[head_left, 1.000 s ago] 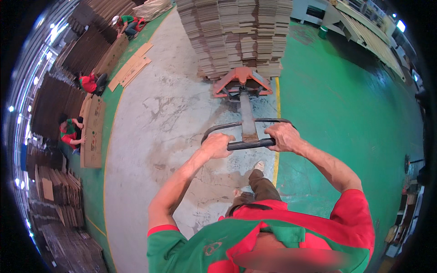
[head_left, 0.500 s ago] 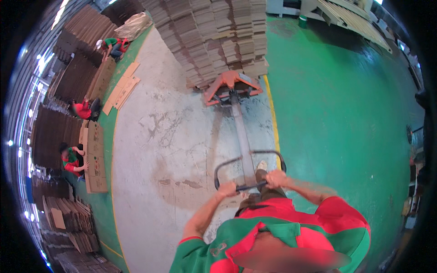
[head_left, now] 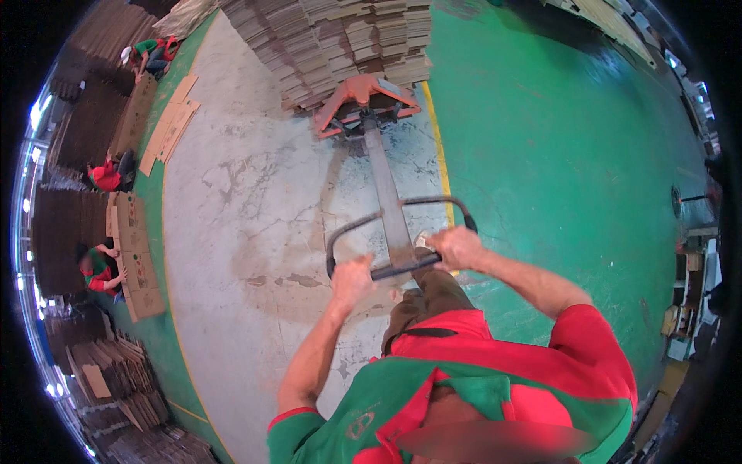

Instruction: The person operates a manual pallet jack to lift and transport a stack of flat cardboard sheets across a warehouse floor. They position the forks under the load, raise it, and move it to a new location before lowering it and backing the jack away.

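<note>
A hand pallet truck with an orange body stands in front of me, its long grey handle shaft slanting toward me. My left hand is closed round the left end of the black crossbar in the handle loop. Farther right, my right hand grips the other end of the same bar. Beyond the orange body rises a tall stack of flat cardboard sheets, whose top runs out of view. One of my shoes shows beneath the bar, next to the shaft.
At left, people crouch by long cardboard bundles and dark stacks of board. Flat cardboard pieces lie on the green strip there. A yellow line parts the grey floor from the green floor at right. Machinery stands far right.
The handle bar and both hands have moved up and to the left in view, with my arms stretched farther out. The truck and stack also sit higher and more to the left.
</note>
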### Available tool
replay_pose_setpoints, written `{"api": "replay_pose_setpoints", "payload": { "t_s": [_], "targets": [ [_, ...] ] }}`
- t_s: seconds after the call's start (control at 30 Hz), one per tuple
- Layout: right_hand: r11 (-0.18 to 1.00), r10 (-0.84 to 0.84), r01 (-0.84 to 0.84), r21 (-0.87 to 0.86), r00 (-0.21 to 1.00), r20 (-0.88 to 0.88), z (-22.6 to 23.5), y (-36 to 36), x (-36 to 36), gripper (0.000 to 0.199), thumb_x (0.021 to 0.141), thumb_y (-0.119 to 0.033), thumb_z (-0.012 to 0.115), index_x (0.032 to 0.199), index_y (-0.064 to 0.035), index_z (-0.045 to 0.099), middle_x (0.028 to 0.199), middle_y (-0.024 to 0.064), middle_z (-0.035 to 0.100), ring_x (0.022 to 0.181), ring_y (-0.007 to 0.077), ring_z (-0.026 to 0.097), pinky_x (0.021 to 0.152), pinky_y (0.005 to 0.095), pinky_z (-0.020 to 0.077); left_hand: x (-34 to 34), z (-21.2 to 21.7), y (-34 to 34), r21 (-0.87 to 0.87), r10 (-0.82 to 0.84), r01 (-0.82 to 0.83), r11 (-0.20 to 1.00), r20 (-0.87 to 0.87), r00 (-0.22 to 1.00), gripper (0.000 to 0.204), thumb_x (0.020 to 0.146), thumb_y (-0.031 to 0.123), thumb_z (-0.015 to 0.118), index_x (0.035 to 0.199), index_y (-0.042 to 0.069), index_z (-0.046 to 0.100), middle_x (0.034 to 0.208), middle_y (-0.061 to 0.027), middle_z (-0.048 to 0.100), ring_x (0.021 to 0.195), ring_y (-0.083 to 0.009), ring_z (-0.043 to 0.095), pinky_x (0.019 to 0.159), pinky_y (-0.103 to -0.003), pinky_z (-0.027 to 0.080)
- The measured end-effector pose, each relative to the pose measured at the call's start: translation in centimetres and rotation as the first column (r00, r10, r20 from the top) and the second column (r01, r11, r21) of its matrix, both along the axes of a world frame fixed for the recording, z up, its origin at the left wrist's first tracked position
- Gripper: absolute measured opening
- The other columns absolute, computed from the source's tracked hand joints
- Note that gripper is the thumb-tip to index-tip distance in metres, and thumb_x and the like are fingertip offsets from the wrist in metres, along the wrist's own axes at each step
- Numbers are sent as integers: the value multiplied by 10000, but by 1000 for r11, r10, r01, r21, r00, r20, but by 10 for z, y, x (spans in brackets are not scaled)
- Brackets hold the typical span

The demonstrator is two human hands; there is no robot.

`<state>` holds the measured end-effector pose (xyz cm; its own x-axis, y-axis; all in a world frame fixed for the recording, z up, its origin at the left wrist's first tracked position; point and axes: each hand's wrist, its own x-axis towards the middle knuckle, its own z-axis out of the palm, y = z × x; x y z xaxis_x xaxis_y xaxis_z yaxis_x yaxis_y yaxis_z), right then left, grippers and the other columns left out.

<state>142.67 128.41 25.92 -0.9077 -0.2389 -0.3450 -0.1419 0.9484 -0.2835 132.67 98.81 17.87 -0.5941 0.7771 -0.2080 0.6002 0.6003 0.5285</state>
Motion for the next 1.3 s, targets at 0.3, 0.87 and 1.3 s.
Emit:
{"api": "replay_pose_setpoints", "payload": {
  "t_s": [0.3, 0.87, 1.3],
  "targets": [
    [996, 86, -89, -15, 873, 479, -49, -9, 58, 527, 825, -497, 754, 1201, -132, 698, 940, 182, 746, 925, 413, 718, 804, 520, 578, 68, -82, 12, -207, -118, 228, 951, 439, 891, 414, 815, 398, 776, 1096, 97, 731, 1014, -192, 748, 976, -399, 718, 853, -520, 580],
    [996, 13, -50, 72, 895, 445, -57, -46, 24, 462, 825, -454, 765, 1118, -103, 699, 955, 183, 741, 932, 394, 724, 804, 510, 589, 59, -76, -26, -116, -35, 42, 992, 67, 997, 400, 718, 276, 809, 1035, 67, 684, 828, -158, 737, 795, -338, 750, 651, -480, 597],
    [971, 217, -229, 63, 964, 154, 71, -3, -105, 347, 827, -372, 758, 1013, -87, 691, 806, 176, 707, 810, 416, 701, 713, 529, 563, -89, 62, -12, -6, -150, 151, 988, 87, 985, 418, 824, 304, 766, 1194, 121, 705, 948, -193, 744, 940, -394, 719, 827, -524, 576]
  ]
}}
